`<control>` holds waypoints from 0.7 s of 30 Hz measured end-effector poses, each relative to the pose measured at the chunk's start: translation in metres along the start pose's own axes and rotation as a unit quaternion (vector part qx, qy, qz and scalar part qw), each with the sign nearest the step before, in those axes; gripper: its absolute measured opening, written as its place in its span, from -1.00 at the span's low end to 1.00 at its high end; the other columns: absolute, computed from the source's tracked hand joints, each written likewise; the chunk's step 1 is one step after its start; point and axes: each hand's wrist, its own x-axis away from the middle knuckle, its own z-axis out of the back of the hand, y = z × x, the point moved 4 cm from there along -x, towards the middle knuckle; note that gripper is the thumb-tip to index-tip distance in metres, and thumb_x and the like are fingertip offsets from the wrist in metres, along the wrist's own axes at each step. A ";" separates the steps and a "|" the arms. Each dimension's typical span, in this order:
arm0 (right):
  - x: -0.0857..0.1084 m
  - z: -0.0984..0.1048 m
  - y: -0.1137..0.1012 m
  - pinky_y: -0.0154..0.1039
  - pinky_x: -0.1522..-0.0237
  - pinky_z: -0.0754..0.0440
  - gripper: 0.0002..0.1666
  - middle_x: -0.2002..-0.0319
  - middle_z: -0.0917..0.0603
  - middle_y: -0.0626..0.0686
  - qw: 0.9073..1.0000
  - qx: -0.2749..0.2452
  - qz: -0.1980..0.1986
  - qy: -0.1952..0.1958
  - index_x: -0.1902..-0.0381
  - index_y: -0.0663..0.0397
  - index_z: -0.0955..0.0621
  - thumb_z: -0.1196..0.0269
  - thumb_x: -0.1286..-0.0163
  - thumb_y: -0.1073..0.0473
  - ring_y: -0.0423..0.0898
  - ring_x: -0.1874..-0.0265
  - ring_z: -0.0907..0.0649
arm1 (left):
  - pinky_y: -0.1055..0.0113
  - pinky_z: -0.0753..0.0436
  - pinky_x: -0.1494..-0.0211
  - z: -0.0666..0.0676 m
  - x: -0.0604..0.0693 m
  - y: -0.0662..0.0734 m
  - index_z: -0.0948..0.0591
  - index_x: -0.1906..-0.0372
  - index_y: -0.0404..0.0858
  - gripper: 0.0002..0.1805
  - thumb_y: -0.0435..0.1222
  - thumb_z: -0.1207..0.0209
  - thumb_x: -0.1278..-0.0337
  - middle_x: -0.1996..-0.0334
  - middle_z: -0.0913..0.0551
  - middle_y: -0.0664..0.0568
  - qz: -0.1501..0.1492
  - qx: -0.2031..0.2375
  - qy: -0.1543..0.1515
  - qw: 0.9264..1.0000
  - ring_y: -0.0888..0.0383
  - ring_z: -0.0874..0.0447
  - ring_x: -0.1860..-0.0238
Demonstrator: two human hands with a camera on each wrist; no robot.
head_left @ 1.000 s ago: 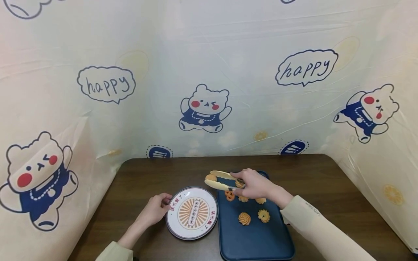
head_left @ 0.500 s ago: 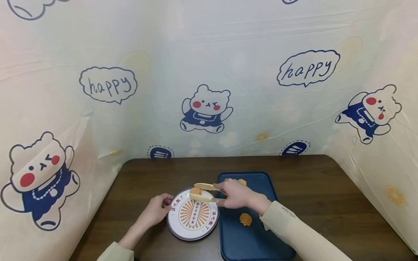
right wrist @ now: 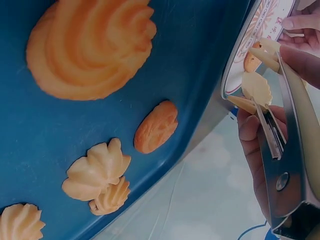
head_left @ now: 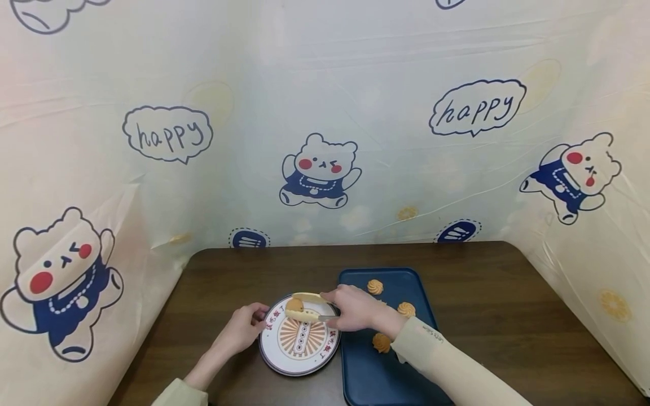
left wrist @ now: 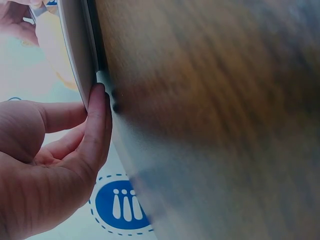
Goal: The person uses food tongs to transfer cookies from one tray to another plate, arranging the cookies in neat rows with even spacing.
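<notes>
My left hand [head_left: 241, 330] pinches the left rim of a white plate [head_left: 301, 363] with red characters and an orange ray pattern. The left wrist view shows the thumb and fingers [left wrist: 97, 120] of that hand at the plate's edge. In my right hand [head_left: 358, 309] is a pair of metal tongs [right wrist: 282, 175] with pale yellow tips. Between these tips, over the far part of the plate, sits a small round brown cookie [head_left: 295, 305]. Whether the cookie touches the plate, I cannot tell.
Right of the plate lies a dark blue tray [head_left: 391, 380] with several cookies, among them a swirled one [head_left: 381, 342] and one at the far end [head_left: 375, 287]. The right forearm covers part of it. Below is a brown wooden table [head_left: 482, 304], with a printed curtain [head_left: 325, 73] behind.
My right hand has carried the tongs and the cookie from above the tray leftward over the plate, then lower and nearer to it. The left hand keeps its place at the rim.
</notes>
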 end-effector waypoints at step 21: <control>-0.001 -0.004 -0.002 -0.30 0.07 -0.61 -0.19 -0.12 -0.67 0.03 0.999 0.038 0.005 0.014 -0.35 0.18 -0.49 -0.41 -0.23 -0.09 -0.19 0.05 -0.65 | 0.23 -0.64 0.29 0.000 0.000 0.000 -0.58 -0.08 -0.46 -0.67 -0.52 -0.24 -0.20 0.24 -0.62 -0.07 -0.007 0.003 -0.002 1.000 0.09 -0.55 0.30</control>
